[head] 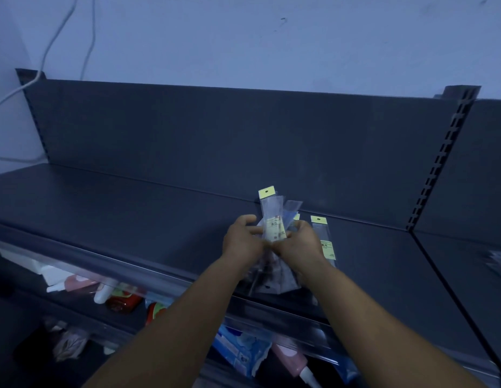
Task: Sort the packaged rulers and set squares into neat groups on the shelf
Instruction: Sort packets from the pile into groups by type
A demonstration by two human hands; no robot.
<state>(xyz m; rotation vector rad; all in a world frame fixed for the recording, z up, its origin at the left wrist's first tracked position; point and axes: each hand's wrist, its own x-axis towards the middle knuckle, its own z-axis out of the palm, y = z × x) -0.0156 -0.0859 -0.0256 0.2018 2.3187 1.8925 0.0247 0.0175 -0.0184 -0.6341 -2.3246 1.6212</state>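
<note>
We see both hands meeting over the front-centre of the dark shelf [131, 208], holding a fanned bunch of clear packets [274, 219] between them; left hand [242, 242] has fingers curled round the left edge of the bunch, right hand [298, 243] has fingers curled round the lower right side, thumbs pinching near the middle. Top packet in the bunch is a long narrow ruler sleeve with a yellow header card [266, 193] sticking up past the fingers, yellow label partway down; other clear sleeves splay to the right behind it, contents blurred, we can't tell rulers from set squares there. Under the wrists more clear packets [271, 278] lie flat on the shelf near its front lip, overlapping. Just right of the right hand, a single ruler packet [323, 242] with a yellow header lies on the shelf, pointing toward the back panel [243, 135], apart from the held bunch. Lower shelf under the front edge shows bottles [120, 301] and blue packs [243, 351], blurred. White cable [48, 49] runs down the wall at upper left
</note>
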